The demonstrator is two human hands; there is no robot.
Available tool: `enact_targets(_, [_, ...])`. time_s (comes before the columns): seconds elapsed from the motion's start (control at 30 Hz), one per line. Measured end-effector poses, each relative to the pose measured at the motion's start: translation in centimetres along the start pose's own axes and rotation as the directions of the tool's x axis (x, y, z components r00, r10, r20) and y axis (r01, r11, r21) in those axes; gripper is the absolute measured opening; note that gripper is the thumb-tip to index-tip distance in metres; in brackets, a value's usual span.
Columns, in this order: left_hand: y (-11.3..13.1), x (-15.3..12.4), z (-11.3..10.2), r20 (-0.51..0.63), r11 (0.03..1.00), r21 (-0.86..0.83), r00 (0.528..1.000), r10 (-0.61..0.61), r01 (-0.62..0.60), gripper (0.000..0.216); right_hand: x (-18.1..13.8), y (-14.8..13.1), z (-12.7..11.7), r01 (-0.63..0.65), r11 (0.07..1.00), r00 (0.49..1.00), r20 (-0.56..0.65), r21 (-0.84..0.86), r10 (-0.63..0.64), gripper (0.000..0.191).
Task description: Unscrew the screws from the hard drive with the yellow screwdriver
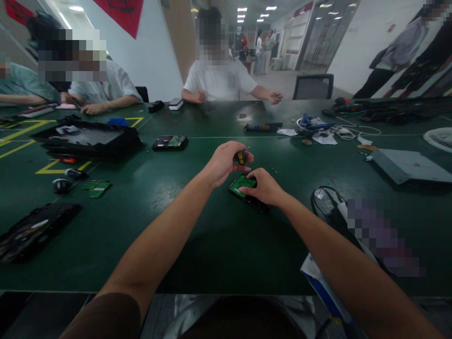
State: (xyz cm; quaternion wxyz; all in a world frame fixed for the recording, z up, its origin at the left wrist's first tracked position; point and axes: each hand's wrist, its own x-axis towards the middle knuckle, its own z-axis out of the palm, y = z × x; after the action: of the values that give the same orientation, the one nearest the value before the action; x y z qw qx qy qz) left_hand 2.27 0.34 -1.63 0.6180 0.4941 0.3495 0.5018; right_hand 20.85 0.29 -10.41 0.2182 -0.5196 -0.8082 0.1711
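A hard drive (261,205) with a black case lies at an angle on the table in front of me, its green circuit board (241,182) facing up. My right hand (264,187) reaches over it, thumb and fingers closed on the board; whether the board is loose from the case I cannot tell. Just above and to the left, my left hand (228,162) is curled around a black-and-yellow tool handle (241,157), which looks like a screwdriver's. The tool's far end is hidden. Tiny loose bits, perhaps screws, lie beyond the drive.
Another hard drive (170,142) lies farther back, left of a black tray (95,136)'s right side. A loose green board (97,188) and a dark device (38,228) lie left. At right are a grey metal box (411,165) and cables (348,132). People sit opposite.
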Motion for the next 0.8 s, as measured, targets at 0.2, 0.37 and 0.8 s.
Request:
enact_targets(0.2, [0.25,-0.13,-0.24,0.002,0.987,0.140,0.997,0.079,-0.079,0.021,-0.02,-0.09,-0.04,-0.002,1.000,1.000,0.004,0.009,0.002,0.053])
enact_targets(0.37, [0.18,-0.08,-0.26,0.023,0.997,0.081,1.000,0.013,-0.015,0.022,-0.08,-0.17,0.00,0.001,1.000,1.000,-0.006,0.007,-0.001,0.050])
enact_targets(0.8, [-0.07,0.20,-0.57,0.022,0.990,0.132,0.998,0.055,-0.057,0.024,0.06,-0.01,0.02,0.012,1.000,1.000,0.007,0.001,-0.012,0.052])
